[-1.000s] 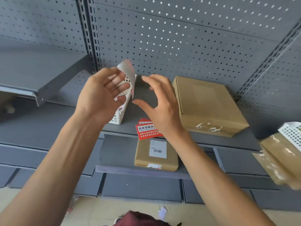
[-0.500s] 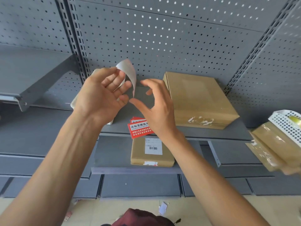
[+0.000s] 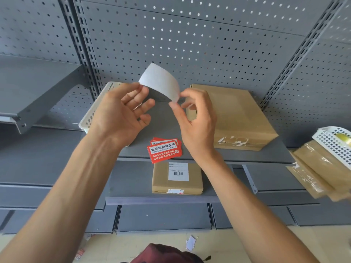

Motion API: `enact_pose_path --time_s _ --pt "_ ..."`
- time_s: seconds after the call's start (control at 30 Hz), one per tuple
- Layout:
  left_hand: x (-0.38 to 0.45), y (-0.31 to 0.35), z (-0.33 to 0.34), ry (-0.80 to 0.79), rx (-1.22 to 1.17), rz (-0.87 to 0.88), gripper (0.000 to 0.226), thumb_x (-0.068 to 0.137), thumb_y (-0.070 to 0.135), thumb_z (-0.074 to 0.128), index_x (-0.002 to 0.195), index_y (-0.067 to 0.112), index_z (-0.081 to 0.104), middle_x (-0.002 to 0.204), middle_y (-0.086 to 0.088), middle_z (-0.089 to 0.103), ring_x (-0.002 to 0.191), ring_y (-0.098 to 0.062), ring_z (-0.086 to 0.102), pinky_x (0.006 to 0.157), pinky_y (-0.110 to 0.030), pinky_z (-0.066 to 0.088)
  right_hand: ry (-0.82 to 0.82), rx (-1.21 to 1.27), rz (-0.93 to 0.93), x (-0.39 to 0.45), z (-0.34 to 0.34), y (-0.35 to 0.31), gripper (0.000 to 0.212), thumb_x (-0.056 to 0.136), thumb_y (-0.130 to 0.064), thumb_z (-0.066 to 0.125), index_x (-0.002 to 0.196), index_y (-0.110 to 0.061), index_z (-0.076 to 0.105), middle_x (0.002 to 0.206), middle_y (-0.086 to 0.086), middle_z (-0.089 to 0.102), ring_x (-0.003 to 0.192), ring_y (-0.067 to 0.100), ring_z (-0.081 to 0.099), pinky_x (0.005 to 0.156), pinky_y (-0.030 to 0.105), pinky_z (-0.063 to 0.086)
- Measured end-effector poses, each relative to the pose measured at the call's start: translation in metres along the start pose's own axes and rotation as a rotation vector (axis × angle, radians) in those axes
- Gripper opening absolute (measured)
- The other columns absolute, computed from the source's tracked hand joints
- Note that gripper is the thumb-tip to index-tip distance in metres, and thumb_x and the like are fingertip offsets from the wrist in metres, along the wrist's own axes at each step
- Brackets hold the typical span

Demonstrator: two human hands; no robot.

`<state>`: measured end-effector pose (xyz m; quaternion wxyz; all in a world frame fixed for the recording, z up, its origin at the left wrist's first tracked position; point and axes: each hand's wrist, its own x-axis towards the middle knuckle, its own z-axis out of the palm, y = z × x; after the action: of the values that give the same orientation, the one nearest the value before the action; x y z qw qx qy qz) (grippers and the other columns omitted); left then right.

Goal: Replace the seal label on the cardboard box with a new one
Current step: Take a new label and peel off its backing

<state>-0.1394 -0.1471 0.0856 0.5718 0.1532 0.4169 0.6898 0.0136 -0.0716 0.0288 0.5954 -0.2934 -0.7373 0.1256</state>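
A curved label sheet [image 3: 161, 82], its white back facing me, is held up in front of the shelf. My left hand [image 3: 121, 114] pinches its left corner and my right hand [image 3: 195, 118] pinches its right corner. Behind my right hand a large cardboard box [image 3: 237, 114] lies on the grey shelf [image 3: 275, 158], with torn white label remains [image 3: 232, 140] on its front edge. A small stack of red seal labels [image 3: 164, 151] lies on the shelf below my hands.
A white perforated basket [image 3: 95, 112] stands on the shelf behind my left hand. A smaller box with a barcode label [image 3: 176, 177] lies on the lower shelf. At the right edge sit taped boxes [image 3: 319, 171] and another white basket [image 3: 334, 143]. Paper scraps [image 3: 190, 242] lie on the floor.
My right hand has closed in and taken the sheet's right corner. The sheet has turned from edge-on to spread wide between both hands.
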Motion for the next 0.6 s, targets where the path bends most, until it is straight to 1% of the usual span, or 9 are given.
enact_pose_path --time_s 0.1,0.23,0.37,0.47,0.6 --pt "0.003 -0.003 0.002 0.020 0.074 -0.004 0.011 0.093 0.022 0.062 0.083 0.019 0.064 0.081 0.007 0.071 0.078 -0.016 0.067 0.056 -0.025 0.039 0.045 0.013 0.037 0.003 -0.007 0.000 0.018 0.089 -0.008 0.073 0.100 0.001 0.063 0.096 0.011 0.067 0.071 0.020 0.059 0.076 0.017 0.043" --pt "0.006 -0.007 0.004 0.023 0.118 -0.010 0.008 0.092 0.023 0.063 0.085 0.019 0.064 0.082 0.006 0.072 0.076 -0.016 0.067 0.055 -0.024 0.040 0.087 -0.021 0.021 0.007 -0.017 0.003 0.014 0.088 -0.004 0.073 0.098 0.001 0.065 0.092 0.011 0.066 0.069 0.018 0.054 0.074 0.016 0.043" --pt "0.008 -0.010 0.008 0.001 0.149 -0.013 0.009 0.093 0.023 0.063 0.084 0.019 0.063 0.081 0.006 0.071 0.075 -0.015 0.067 0.052 -0.023 0.041 0.101 -0.018 0.026 0.009 -0.025 0.008 0.015 0.088 -0.003 0.073 0.101 0.002 0.066 0.091 0.012 0.066 0.068 0.017 0.054 0.074 0.015 0.044" --pt "0.010 -0.015 0.015 0.007 0.224 0.007 0.014 0.094 0.024 0.061 0.080 0.022 0.063 0.075 0.009 0.069 0.074 -0.014 0.066 0.059 -0.028 0.039 0.121 -0.018 0.006 0.011 -0.032 0.010 0.015 0.089 -0.001 0.072 0.103 0.002 0.069 0.088 0.013 0.066 0.069 0.015 0.055 0.071 0.018 0.047" --pt "0.012 -0.022 0.026 0.005 0.283 0.035 0.019 0.093 0.023 0.060 0.075 0.024 0.063 0.070 0.009 0.069 0.073 -0.014 0.065 0.064 -0.031 0.037 0.128 -0.031 -0.069 0.014 -0.044 0.015 0.007 0.090 -0.001 0.072 0.096 0.003 0.075 0.089 0.013 0.068 0.071 0.018 0.059 0.066 0.032 0.052"
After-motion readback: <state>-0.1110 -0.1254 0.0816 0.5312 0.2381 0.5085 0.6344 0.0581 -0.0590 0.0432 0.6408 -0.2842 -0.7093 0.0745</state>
